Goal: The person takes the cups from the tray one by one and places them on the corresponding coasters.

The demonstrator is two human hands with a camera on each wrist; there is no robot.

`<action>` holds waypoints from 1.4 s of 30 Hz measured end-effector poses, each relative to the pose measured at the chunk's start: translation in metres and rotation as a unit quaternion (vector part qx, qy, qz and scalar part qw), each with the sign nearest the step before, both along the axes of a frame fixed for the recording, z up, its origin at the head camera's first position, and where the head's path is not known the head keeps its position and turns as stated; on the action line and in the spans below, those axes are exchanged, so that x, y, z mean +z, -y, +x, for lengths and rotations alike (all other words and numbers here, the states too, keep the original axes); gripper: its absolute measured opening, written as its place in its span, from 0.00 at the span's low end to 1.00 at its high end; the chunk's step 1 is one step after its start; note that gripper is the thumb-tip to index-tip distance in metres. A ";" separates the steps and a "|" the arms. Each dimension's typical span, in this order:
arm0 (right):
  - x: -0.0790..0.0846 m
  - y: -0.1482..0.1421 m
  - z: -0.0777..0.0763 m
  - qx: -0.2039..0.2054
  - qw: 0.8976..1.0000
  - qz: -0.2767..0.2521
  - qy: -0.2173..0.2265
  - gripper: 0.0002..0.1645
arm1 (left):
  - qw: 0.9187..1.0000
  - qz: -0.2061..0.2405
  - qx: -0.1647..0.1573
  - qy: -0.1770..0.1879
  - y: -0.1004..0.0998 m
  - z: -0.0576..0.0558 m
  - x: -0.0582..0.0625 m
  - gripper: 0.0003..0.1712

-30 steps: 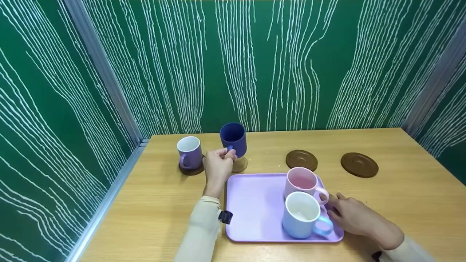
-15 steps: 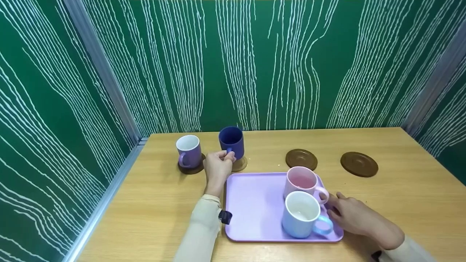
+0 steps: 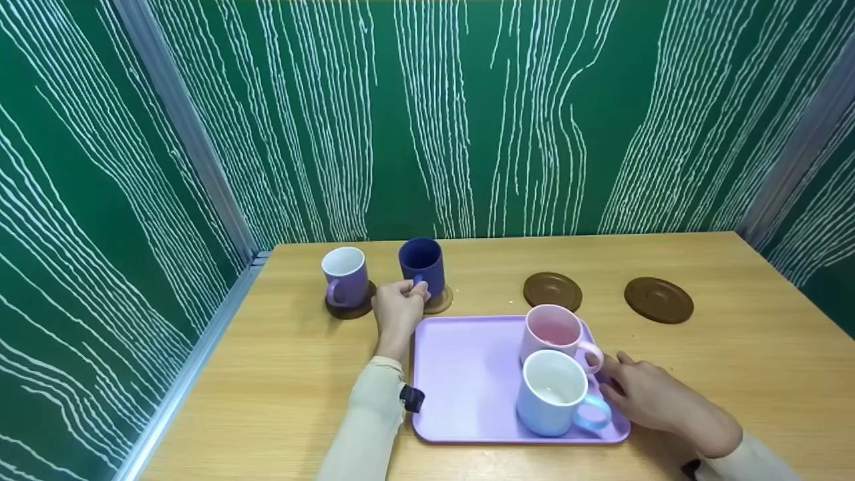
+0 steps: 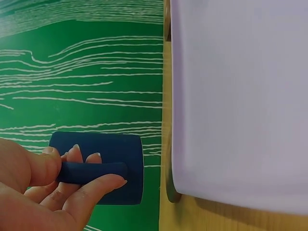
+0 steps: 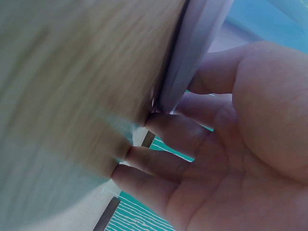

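My left hand [image 3: 399,310] pinches the handle of a dark blue mug [image 3: 429,264], thumb on one side and fingers on the other. The mug is upright above a light brown coaster [image 3: 439,302]; a small gap below its base shows in the left wrist view. At the right edge of a lilac tray [image 3: 467,381], my right hand [image 3: 644,394] grips the rim with thumb and forefinger, and its other fingertips touch the table. A pink mug [image 3: 544,341] and a light blue mug [image 3: 542,407] stand on the tray's right side, handles toward that hand.
A purple mug [image 3: 349,280] with a white inside stands on a dark brown coaster [image 3: 357,312] at the left. Two bare brown coasters [image 3: 553,292] lie behind the tray and to its right. A green wall with white lines [image 3: 481,133] closes the table's back.
The dark blue mug has come down toward the light brown coaster, with my left hand still on its handle. My right hand, the tray and the other mugs stay in place.
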State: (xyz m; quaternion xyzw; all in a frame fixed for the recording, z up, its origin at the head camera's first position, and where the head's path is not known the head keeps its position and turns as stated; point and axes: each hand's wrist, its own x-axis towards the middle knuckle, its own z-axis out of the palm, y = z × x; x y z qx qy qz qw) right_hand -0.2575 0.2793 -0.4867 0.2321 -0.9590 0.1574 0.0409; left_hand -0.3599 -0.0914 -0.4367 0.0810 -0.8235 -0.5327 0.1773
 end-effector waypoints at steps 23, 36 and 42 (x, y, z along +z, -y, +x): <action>0.000 -0.001 -0.001 -0.007 1.000 -0.009 0.019 0.11 | 1.000 0.017 -0.004 0.017 -0.002 -0.006 -0.010 0.06; -0.001 -0.001 -0.001 -0.006 1.000 0.000 -0.001 0.19 | 1.000 -0.019 -0.003 0.011 -0.005 -0.006 -0.013 0.07; 0.000 -0.001 0.000 -0.010 1.000 0.003 0.009 0.20 | 0.999 -0.019 -0.005 0.025 -0.006 -0.008 -0.017 0.08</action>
